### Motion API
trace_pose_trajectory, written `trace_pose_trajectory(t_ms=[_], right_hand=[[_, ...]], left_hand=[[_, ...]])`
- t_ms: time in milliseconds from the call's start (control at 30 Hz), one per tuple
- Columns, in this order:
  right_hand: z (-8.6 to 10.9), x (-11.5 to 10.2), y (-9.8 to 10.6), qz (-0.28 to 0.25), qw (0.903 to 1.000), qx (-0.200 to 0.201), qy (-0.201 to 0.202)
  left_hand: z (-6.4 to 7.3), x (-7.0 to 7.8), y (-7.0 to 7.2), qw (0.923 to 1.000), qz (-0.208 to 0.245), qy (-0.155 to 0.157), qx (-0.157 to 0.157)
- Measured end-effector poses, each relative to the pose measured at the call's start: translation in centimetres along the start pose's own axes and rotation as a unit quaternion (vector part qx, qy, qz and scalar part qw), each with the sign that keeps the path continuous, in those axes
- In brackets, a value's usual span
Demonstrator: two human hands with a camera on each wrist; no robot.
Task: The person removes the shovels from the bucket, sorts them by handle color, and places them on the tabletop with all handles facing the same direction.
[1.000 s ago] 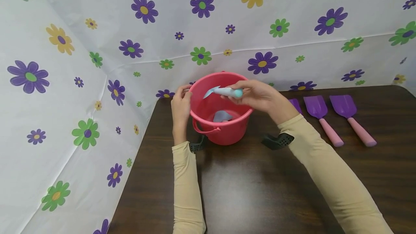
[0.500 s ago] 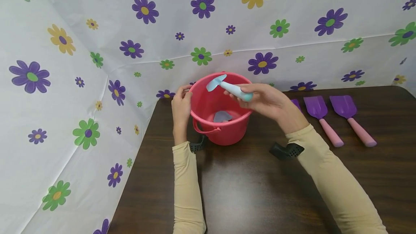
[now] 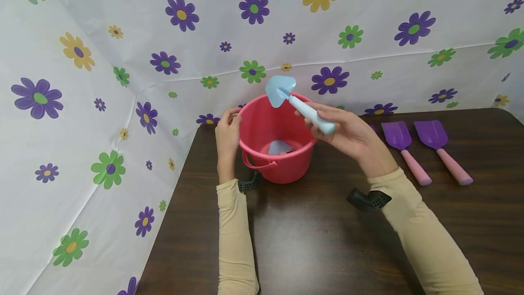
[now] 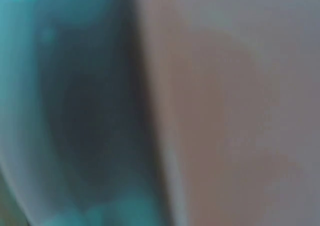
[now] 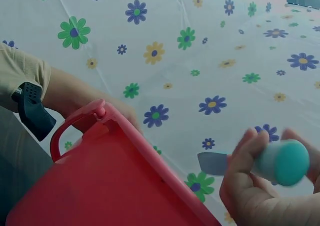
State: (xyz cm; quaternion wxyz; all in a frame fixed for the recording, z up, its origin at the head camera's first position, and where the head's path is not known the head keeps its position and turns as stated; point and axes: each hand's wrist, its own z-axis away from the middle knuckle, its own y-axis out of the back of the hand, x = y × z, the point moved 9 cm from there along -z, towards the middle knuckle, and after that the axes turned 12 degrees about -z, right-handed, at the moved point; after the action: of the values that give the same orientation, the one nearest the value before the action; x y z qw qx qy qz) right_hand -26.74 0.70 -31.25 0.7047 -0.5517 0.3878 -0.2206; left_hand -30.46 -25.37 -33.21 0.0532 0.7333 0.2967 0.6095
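A red bucket (image 3: 286,167) stands upright on the table, its handle hanging down at the front left. My left hand (image 3: 228,139) grips the bucket's left rim; its fingertips are partly hidden there. Over the bucket's right side, my right hand (image 3: 348,133) holds a light blue hand trowel (image 3: 280,90) by its pale handle. The trowel's blade points up and away, above the far rim. A pale grey-blue piece (image 3: 280,147), perhaps another blade, lies inside the bucket. In the right wrist view, the trowel's teal handle end (image 5: 292,162) faces the camera. The left wrist view is too blurred to read.
Two purple shovels with pink handles, a nearer one (image 3: 405,149) and a farther one (image 3: 444,149), lie right of the bucket. A third is mostly hidden behind the right hand. A flowered sheet (image 3: 204,35) covers the walls behind and left of the dark table (image 3: 311,236).
My right hand has drawn back to the right and turned, and the trowel's blade has swung up from inside the bucket's mouth to above its far rim. The left hand stays put.
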Motion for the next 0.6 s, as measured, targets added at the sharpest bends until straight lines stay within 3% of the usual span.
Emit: trace_pose_trajectory(t_ms=[200, 400, 600], right_hand=[[0.6, -0.5, 1.3, -0.081, 0.9948, 0.051, 0.035], [1.5, -1.5, 1.8, -0.061, 0.9962, 0.03, 0.054], [2.3, -1.6, 2.4, -0.042, 0.998, 0.018, 0.045]], left_hand=[[0.1, 0.0, 0.0, 1.0, 0.005, 0.004, -0.001], [0.0, 0.1, 0.0, 1.0, 0.004, 0.001, 0.0], [0.1, 0.3, 0.1, 1.0, 0.0, -0.001, 0.002]])
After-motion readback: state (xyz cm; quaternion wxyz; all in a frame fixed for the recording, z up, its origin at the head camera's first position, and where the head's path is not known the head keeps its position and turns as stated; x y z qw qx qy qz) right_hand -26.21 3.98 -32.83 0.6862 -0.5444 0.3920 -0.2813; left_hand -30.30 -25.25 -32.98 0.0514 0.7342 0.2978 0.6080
